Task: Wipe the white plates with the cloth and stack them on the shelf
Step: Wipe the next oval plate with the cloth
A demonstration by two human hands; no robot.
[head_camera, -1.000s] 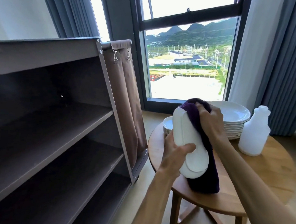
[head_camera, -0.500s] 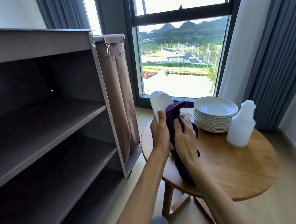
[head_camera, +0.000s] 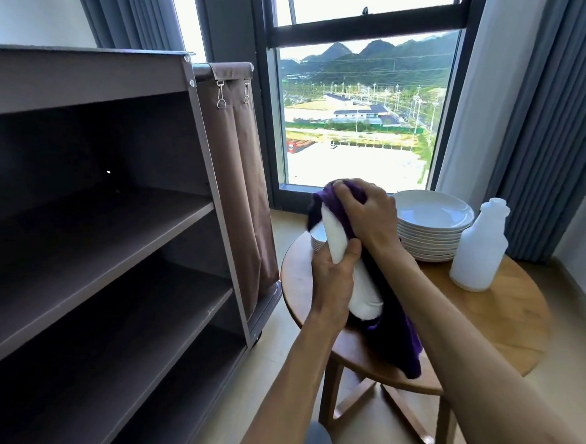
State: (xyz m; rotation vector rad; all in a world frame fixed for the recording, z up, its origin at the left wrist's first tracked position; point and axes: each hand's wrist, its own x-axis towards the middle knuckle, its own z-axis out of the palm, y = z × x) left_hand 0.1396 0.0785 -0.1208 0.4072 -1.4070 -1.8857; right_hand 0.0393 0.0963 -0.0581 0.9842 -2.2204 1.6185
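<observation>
Daylight from a tall window falls on a round wooden table beside a dark brown shelf whose boards carry no plates yet. One white plate is held on edge above the table's near-left side, probably so both faces can be reached without setting it down. The left hand clamps its lower rim, thumb across the front, grip closed on the plate. The right hand is closed on the purple cloth, pressing it over the plate's upper edge and far face while the loose end hangs down toward the tabletop. Behind waits the stack of white plates, with a smaller white stack peeking out at the left and a white plastic bottle standing just beside the big stack. Half a second ago the right hand sat lower, around the plate's middle; now it has travelled up to the top rim, and the plate shows more of its edge.
</observation>
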